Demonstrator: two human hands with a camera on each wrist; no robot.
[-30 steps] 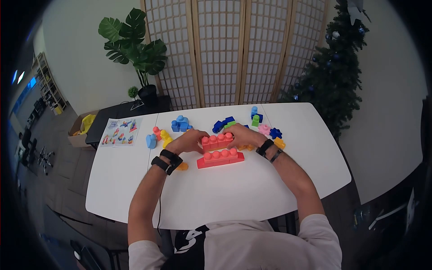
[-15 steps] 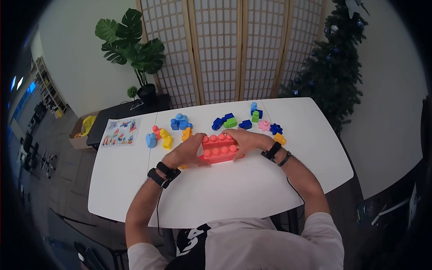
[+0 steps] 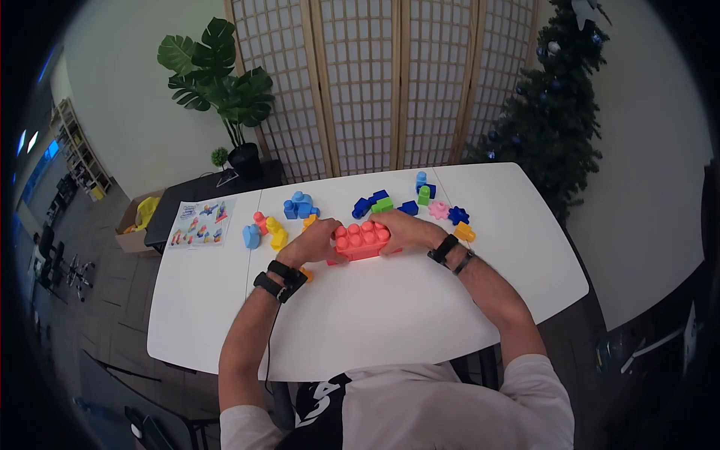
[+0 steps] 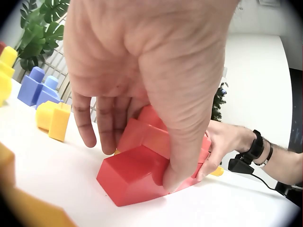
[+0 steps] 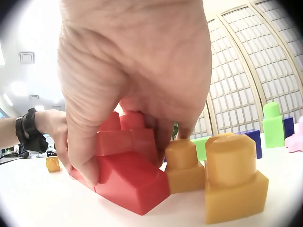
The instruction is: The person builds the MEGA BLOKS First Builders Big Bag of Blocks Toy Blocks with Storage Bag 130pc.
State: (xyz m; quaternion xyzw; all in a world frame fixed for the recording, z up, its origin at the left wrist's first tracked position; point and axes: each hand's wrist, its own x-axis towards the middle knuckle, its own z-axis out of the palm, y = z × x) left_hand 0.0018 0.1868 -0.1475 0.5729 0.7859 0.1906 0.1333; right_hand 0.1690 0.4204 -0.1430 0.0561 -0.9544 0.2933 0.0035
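A red block build (image 3: 363, 248) sits on the white table in front of the person, with studs in two rows side by side on top. The left hand (image 3: 313, 243) holds its left end, thumb on the near side and fingers behind. At the other end the right hand (image 3: 407, 230) grips it likewise. In the left wrist view a slanted red end piece (image 4: 130, 177) juts out below the palm. Another slanted red end (image 5: 137, 182) shows under the right hand in the right wrist view, close to orange blocks (image 5: 234, 177).
Light blue blocks (image 3: 301, 205), a yellow block (image 3: 277, 235) and an orange block (image 3: 465, 232) lie around the build. Dark blue blocks (image 3: 362, 207), a green block (image 3: 424, 196) and a pink gear-shaped piece (image 3: 439, 211) sit farther back. A picture sheet (image 3: 199, 224) lies at left.
The rear red piece has come forward against the front one, so two separate stud rows now stand together. Both hands moved with it and now hold the pair's ends.
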